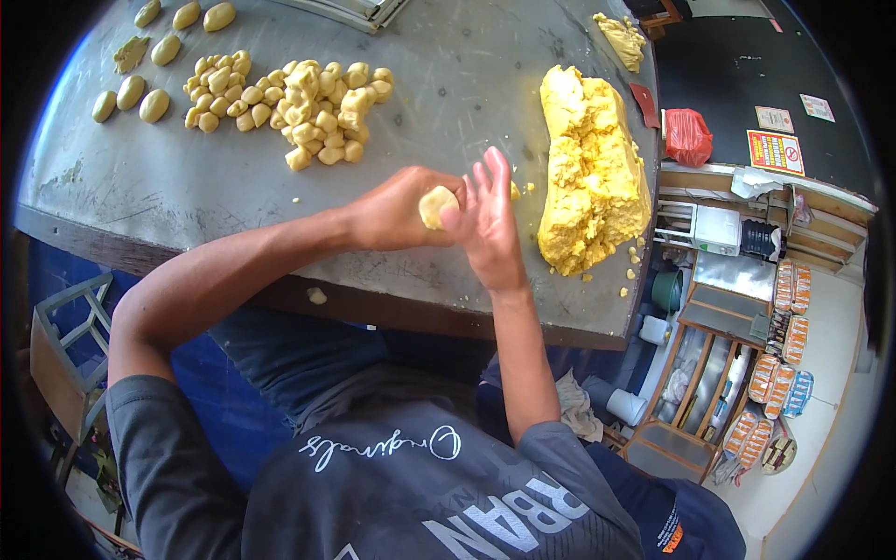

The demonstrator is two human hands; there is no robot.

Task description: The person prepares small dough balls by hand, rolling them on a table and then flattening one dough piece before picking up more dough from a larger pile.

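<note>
My left hand (403, 205) is closed round a piece of pale dough (436, 207), which bulges out by its thumb side. Close against it is my right hand (489, 229), its fingers stretched upward and its thumb at the edge of the dough. Part of the dough is hidden inside the left hand. To the right of both hands lies a large crumbly yellow mass (595, 173). A heap of small dough balls (322, 112) sits to the far left, and several smooth oval dough pieces (154, 105) lie beyond it.
The grey metal table (448, 65) ends in a dark front edge just below my forearms. At the far right corner is a dough lump (621, 42), with a red bag (688, 137) past the edge. A wooden cabinet (695, 373) and packaged goods (770, 387) stand farther right.
</note>
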